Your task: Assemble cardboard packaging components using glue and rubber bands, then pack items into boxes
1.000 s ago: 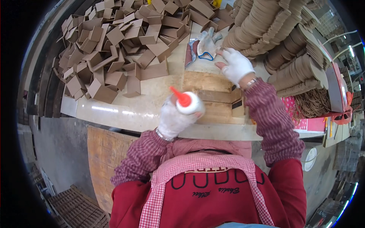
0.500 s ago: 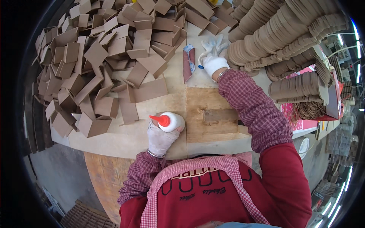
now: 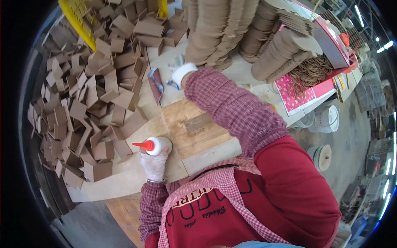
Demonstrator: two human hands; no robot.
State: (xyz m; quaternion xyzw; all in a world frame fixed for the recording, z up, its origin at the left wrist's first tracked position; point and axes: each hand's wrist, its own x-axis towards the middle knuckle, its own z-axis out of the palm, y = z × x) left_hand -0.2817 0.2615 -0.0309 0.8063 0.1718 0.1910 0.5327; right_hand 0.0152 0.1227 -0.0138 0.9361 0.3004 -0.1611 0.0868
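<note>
A white squeeze bottle with a red pointed nozzle (image 3: 161, 145) is held in my gloved left hand (image 3: 153, 166), whose fingers wrap round it above the table's front edge. The nozzle points left. My right hand (image 3: 182, 75), in a white glove, reaches across to the far side of the table. Its fingers are blurred and partly hidden, and something small and blue shows at its near side. Just beyond it lies a pale, crumpled glove-like thing (image 3: 179, 60). To its left is a curled reddish-brown strip (image 3: 155, 86) with a pale printed back.
Many folded brown board pieces (image 3: 99, 107) heap up at the left, with a yellow crate (image 3: 78, 25) behind. Tall stacks of brown board shapes (image 3: 217, 33) stand beyond my right hand. A wooden board (image 3: 198, 124) lies mid-table. Brown cords (image 3: 310, 70) and white buckets (image 3: 327, 119) are at the right.
The view has turned, shifting the table and stacks leftward and showing more of the right side. My left hand still holds the bottle; my right hand stays near the pale glove-like thing.
</note>
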